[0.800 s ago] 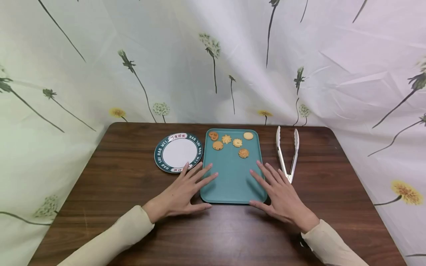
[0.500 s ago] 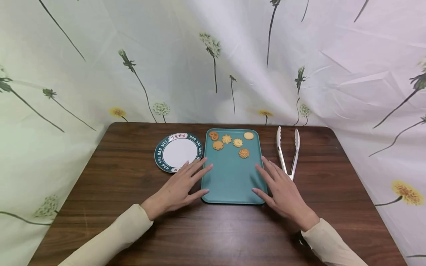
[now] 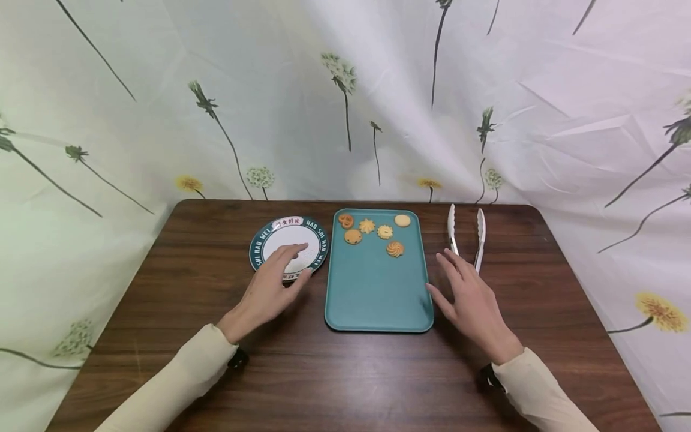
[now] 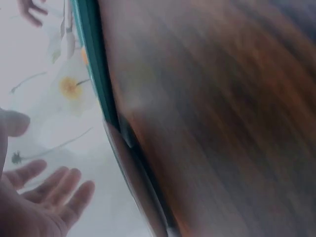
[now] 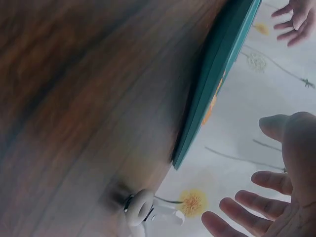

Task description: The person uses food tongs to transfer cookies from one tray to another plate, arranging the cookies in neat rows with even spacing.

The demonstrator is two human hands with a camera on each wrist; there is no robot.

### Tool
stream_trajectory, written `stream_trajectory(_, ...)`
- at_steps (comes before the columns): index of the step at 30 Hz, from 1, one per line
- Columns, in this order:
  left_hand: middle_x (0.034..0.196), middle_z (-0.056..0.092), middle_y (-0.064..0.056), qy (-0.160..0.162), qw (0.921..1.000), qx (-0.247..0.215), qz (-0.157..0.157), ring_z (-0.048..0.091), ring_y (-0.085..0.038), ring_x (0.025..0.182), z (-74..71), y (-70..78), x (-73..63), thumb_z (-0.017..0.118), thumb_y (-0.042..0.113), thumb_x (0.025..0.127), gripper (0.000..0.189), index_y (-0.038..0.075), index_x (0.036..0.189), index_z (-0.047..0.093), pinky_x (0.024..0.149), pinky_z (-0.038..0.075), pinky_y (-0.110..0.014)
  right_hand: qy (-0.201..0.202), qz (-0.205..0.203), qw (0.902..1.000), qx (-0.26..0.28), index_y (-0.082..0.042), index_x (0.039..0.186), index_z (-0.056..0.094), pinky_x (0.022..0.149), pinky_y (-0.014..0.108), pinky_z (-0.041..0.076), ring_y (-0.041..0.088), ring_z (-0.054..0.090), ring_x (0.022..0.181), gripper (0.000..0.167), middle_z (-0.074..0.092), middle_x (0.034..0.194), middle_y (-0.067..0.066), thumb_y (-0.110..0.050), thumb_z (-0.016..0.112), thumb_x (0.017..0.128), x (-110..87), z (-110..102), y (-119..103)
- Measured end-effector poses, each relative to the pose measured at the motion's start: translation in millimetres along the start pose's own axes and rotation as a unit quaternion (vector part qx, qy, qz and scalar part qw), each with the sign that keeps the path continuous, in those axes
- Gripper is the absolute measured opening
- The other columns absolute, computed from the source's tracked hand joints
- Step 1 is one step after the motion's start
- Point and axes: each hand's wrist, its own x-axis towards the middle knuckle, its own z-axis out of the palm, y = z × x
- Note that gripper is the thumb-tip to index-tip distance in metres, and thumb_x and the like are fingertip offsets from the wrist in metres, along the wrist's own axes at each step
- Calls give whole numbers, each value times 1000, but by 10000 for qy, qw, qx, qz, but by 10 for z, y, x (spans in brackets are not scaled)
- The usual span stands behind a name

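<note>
My left hand (image 3: 270, 285) hovers over the near part of a round plate (image 3: 254, 249) with a dark green lettered rim, fingers loosely bent and holding nothing. My right hand (image 3: 472, 303) is just right of the teal tray (image 3: 378, 294), fingers spread, covering the hinge end of the metal tongs (image 3: 481, 231). In the right wrist view that hand (image 5: 296, 182) is apart from the tongs (image 5: 140, 210) and the tray (image 5: 212, 74). Several cookies lie at the tray's far end, among them a swirl cookie (image 3: 395, 249), a pretzel-shaped one (image 3: 346, 221) and a plain oval one (image 3: 402, 221).
Everything stands on a dark brown wooden table (image 3: 345, 384). Behind it hangs a pale cloth (image 3: 302, 120) printed with dandelions, reaching the table's back edge. The plate is close to the tray's left side; the tongs lie spread to its right.
Both hands have drawn apart from the tray: the left moved left over the plate, the right moved right over the tongs' near end. Tray, cookies, plate and tongs have stayed put.
</note>
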Motion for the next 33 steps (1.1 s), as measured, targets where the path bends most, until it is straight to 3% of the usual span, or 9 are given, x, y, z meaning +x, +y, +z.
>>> stream_trajectory(4,139,64,-15,312,9987,-294,-268,66,-33,120,-22,-117,29,66,29,103,46,8,143,59,98,61,-52,73,386,9992,4,-8,148,56,83,61,63,38,58,131,63,56,149,19,-33,77,94,16,8,79)
stream_trajectory(10,135,65,-20,492,9954,-598,-564,66,-38,116,-58,-231,52,67,23,102,42,2,137,62,93,62,-54,411,696,9967,-50,-4,141,61,76,62,63,40,62,122,57,62,139,18,-29,78,92,52,8,173)
stream_trajectory(16,134,64,-22,519,9937,-475,-871,64,-39,113,-129,-305,72,66,26,102,44,1,138,61,88,60,-50,556,1043,9930,27,-1,136,63,77,65,60,43,64,114,52,63,132,21,-25,78,92,76,6,246)
stream_trajectory(20,134,62,-24,422,9913,-312,-1205,58,-39,114,-186,-332,75,64,31,103,48,0,141,60,87,50,-45,587,1199,9910,16,1,135,63,71,65,59,45,67,106,52,64,128,22,-24,78,92,75,6,303)
stream_trajectory(24,137,55,-29,416,9869,-311,-1531,51,-42,119,-237,-371,77,62,33,104,54,-2,144,55,92,46,-51,500,1475,9878,-39,0,137,62,64,67,57,47,68,101,54,64,128,23,-27,78,93,79,-3,358)
stream_trajectory(33,156,31,-33,171,9678,-678,-2419,27,-45,135,-302,-454,91,59,43,104,75,0,160,33,103,41,-60,-130,2199,9753,-177,1,145,54,69,70,56,52,63,105,66,58,135,28,-38,74,95,102,-73,415)
